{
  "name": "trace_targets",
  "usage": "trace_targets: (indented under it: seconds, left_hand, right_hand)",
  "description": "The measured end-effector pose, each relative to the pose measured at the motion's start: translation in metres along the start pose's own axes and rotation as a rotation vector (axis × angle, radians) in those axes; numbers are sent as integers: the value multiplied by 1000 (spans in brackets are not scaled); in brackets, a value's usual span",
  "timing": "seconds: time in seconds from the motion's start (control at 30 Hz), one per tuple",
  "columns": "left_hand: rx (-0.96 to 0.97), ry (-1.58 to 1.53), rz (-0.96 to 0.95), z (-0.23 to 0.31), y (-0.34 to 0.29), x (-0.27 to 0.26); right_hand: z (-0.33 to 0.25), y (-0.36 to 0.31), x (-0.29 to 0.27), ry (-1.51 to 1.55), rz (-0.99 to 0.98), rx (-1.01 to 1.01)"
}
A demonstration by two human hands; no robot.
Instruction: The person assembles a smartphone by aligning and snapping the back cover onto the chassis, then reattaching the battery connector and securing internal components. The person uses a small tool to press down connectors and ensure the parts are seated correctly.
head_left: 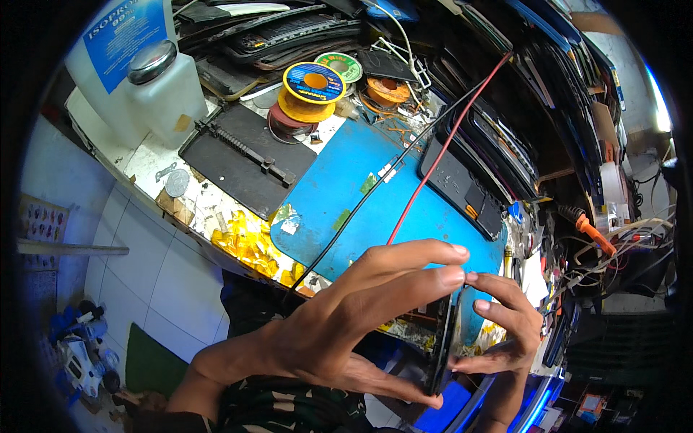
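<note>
Above the near edge of the bench I hold a thin dark phone [446, 339] upright, seen almost edge-on. My left hand [332, 310] grips it from the left, with the thumb at its lower end and the fingers at its upper end. On the other side my right hand [512, 317] has its fingertips at the top and its thumb lower down on the edge. The phone's faces are mostly hidden by the angle. Behind my hands lies a blue work mat [346, 195], crossed by a red cable [449, 144] and a black cable [368, 196].
A black phone panel [462, 189] rests on the mat's right side. Further left are a dark pad with a metal clamp bar [249, 155], wire spools [312, 90], a pump bottle [170, 97] and crumpled yellow tape [245, 242]. Stacked phone parts [289, 36] line the back.
</note>
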State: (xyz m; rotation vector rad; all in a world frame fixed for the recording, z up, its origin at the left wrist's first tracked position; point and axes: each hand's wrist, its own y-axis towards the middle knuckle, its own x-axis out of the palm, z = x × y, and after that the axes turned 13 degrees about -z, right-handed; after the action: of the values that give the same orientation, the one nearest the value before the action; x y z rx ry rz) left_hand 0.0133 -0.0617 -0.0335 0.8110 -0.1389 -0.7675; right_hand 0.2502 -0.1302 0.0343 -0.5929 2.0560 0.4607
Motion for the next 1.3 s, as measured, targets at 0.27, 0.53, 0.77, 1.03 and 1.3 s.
trace_targets:
  seconds: [0.27,0.53,0.77,1.03,1.3]
  left_hand:
    - [42,-26,83,-1,2,5]
    - [25,-183,66,-2,0,8]
    - [-1,-265,40,-3,-6,11]
    - [-22,-292,66,-4,-3,13]
    - [-60,-263,50,-4,-4,9]
  right_hand:
    - [0,0,-1,16,-6,18]
    - [-2,3,-3,39,-38,50]
    - [-6,5,-6,-44,-74,35]
    - [-9,10,-7,-65,-90,58]
    - [-11,15,-11,-94,-91,52]
